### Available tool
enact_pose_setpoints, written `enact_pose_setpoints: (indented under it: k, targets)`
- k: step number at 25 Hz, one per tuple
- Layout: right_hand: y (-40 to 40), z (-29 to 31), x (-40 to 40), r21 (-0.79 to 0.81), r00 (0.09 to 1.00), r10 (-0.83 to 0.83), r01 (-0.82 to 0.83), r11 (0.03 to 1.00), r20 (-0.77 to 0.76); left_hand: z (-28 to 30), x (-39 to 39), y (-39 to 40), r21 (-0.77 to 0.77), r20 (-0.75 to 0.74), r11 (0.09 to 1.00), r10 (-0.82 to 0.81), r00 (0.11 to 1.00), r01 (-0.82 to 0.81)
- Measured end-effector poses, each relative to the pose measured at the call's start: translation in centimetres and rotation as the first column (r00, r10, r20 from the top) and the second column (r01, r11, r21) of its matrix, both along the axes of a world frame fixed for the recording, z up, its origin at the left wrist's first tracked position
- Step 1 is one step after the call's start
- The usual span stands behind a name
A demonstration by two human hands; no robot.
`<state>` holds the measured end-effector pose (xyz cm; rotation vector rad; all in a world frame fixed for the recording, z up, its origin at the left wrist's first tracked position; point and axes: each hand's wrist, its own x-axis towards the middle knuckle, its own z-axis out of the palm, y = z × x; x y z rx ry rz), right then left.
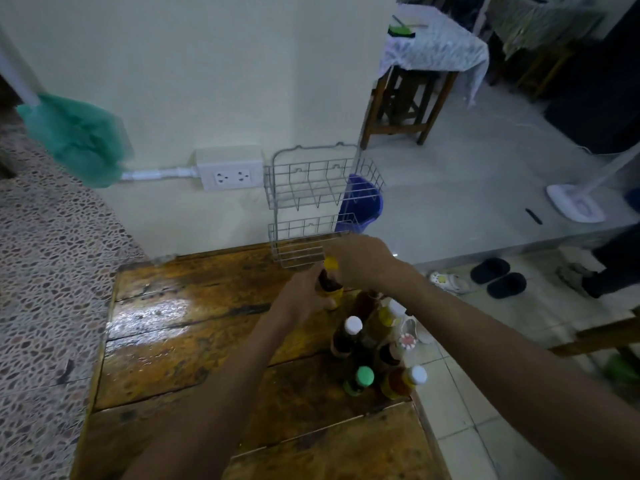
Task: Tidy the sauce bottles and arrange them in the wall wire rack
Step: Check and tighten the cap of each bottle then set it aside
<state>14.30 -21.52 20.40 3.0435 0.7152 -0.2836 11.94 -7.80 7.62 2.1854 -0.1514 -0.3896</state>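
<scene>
Hands meet over the wooden table [194, 341], both arms stretched forward. My left hand [304, 292] wraps the body of the yellow-capped bottle [330, 278], holding it upright just below the wire rack [322, 202] at twelve o'clock. My right hand [360, 258] curls beside the cap; whether it grips I cannot tell, fingers hidden. At five o'clock from it stand the other bottles [377, 344], labels blurred.
</scene>
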Motion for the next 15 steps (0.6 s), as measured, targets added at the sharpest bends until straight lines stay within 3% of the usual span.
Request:
enact_pose_setpoints:
  k: [3,8,15]
  targets:
    - [-1.7,-1.7,2.4,-0.044,0.996,0.014,-0.019,0.999,-0.091,-2.1,1.7,-0.9,0.072,-0.062,0.993,-0.087,0.994,0.091]
    - [-3.5,-5.8,4.7,0.023,0.974,0.038,-0.034,0.999,-0.224,-5.1,2.7,-1.3,0.139,-0.149,0.983,-0.099,0.984,0.12]
    - [-3.9,-9.7,5.1,0.01,0.971,0.081,-0.08,0.997,-0.223,-7.2,2.4,-1.7,0.2,-0.188,0.972,-0.086,0.978,0.124]
